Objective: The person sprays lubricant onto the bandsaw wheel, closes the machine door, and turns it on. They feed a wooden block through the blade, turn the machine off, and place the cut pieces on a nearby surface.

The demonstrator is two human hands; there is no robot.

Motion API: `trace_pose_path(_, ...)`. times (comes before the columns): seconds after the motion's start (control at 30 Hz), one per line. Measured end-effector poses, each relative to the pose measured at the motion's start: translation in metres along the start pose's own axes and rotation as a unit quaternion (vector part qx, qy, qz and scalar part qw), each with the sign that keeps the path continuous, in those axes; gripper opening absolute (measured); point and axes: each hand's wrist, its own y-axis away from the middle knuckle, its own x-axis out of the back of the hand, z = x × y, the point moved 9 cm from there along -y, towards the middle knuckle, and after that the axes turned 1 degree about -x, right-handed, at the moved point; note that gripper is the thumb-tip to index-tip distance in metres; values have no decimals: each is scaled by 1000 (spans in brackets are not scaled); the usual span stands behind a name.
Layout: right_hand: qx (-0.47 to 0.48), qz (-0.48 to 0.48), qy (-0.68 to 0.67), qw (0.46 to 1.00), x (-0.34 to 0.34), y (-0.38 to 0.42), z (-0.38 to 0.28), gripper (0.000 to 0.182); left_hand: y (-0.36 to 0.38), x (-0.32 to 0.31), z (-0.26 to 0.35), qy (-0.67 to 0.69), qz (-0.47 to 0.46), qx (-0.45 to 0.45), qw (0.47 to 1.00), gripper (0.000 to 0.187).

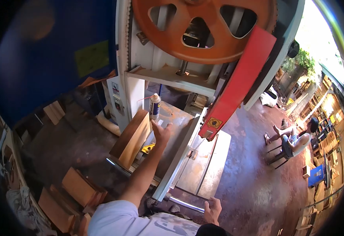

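My left hand (pixel 162 131) is stretched forward over the saw table (pixel 176 137), just below a spray can (pixel 155 105) with a red straw. Its thumb and fingers are apart, and nothing shows between them. Beside it on the left stands a thick wooden board (pixel 132 137), with a yellow tool (pixel 148 148) at its right side. My right hand (pixel 212 211) is at the lower right, near the end of the metal rail (pixel 187 203). Its fingers are curled; whatever they may hold is hidden.
A band saw with an orange wheel (pixel 205 33) and a red blade guard (pixel 239 82) rises ahead. Cut boards (pixel 81 187) are stacked at the lower left. A person (pixel 298 141) sits on a stool at the right, near wood racks.
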Motion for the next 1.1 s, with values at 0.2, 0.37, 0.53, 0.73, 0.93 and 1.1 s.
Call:
trace_pose_path(0.2, -26, -26, -74, 997, -2, -20, 45, 31, 64, 88, 127, 53, -30, -135, 989, 67)
trace_pose_path(0.37, -6, 47, -81, 996, 29, -26, 84, 31, 12, 92, 193, -348, 7, -451, 822, 82)
trace_pose_path(0.53, -23, 65, 4, 998, 48, -5, 83, 35, -55, 16, 156, -482, -154, -407, 761, 86)
trace_pose_path(0.73, -29, 107, -35, 993, 38, 43, 145, 40, -149, -53, 117, -605, -201, -276, 719, 90)
trace_pose_path(0.93, -45, 92, 32, 994, 48, 86, 242, 50, -167, -69, 81, -634, -237, -207, 707, 70)
trace_pose_path(1.1, -76, 114, -1, 991, 87, 31, 36, 41, -101, -65, 126, -574, -290, -301, 705, 64)
